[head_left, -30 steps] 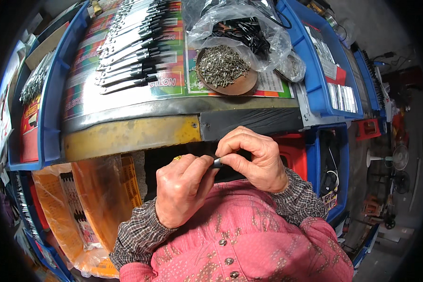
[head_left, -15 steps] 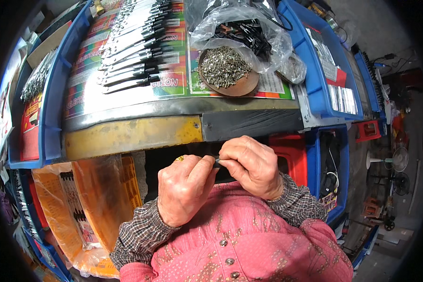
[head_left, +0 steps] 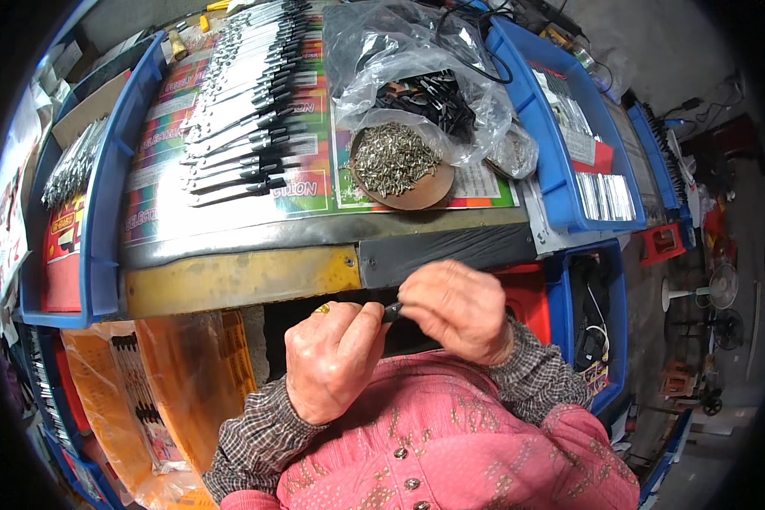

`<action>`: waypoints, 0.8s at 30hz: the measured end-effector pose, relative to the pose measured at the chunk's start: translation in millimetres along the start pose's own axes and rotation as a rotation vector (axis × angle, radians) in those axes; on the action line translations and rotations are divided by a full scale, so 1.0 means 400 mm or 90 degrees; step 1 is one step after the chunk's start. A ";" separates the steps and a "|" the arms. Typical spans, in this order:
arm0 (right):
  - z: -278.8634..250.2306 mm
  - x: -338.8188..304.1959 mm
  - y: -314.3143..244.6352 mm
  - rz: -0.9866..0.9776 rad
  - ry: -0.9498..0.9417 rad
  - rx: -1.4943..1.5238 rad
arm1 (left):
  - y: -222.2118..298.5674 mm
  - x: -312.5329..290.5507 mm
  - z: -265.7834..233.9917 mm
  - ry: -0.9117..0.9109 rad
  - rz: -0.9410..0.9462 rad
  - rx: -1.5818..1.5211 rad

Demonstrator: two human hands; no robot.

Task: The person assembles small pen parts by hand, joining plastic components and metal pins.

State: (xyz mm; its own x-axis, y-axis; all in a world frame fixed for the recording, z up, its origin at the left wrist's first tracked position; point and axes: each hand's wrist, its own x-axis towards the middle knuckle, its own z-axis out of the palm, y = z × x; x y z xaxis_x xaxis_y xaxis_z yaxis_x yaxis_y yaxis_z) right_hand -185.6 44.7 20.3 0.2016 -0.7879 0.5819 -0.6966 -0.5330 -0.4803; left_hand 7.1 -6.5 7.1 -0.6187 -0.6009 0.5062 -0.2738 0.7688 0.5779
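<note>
Just in front of the table's edge, at chest height, both of my hands come together. My left hand (head_left: 331, 361), with a yellow ring on one finger, is closed around a small black cylindrical piece (head_left: 392, 312) whose end sticks out past the fingertips. My right hand (head_left: 457, 310) meets that end with its fingers curled and bunched; its thumb is next to the piece. Most of the piece is hidden in the left fingers. On the table beyond lies a long row of white pens with black ends (head_left: 246, 110).
A round brown dish (head_left: 425, 197) holds many small metal tips. Behind it, a clear plastic bag (head_left: 472, 149) contains black parts. Blue trays (head_left: 102, 212) flank the table. Below on the left stands an orange crate (head_left: 238, 348) lined with plastic; a red stool (head_left: 525, 299) is at the right.
The whole view has tilted, so the table sits lower in the picture. More of the black piece shows between my hands, and my right fingers have shifted over its end.
</note>
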 end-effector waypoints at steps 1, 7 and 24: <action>-0.004 0.014 0.014 0.003 0.030 -0.027 | -0.002 0.004 -0.001 0.004 -0.001 0.011; -0.024 0.072 0.098 0.050 0.054 -0.222 | -0.015 0.011 -0.011 0.016 -0.014 0.006; -0.004 0.085 0.139 0.115 0.008 -0.227 | -0.047 -0.003 -0.007 0.003 -0.049 0.011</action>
State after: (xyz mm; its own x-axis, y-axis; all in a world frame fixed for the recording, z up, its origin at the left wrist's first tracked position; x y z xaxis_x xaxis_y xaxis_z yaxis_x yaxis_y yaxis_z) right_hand -218.7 -11.2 14.2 0.0472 -0.8544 0.5174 -0.9158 -0.2438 -0.3192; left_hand 15.1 -21.0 -2.4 -0.5914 -0.6593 0.4643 -0.3332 0.7241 0.6038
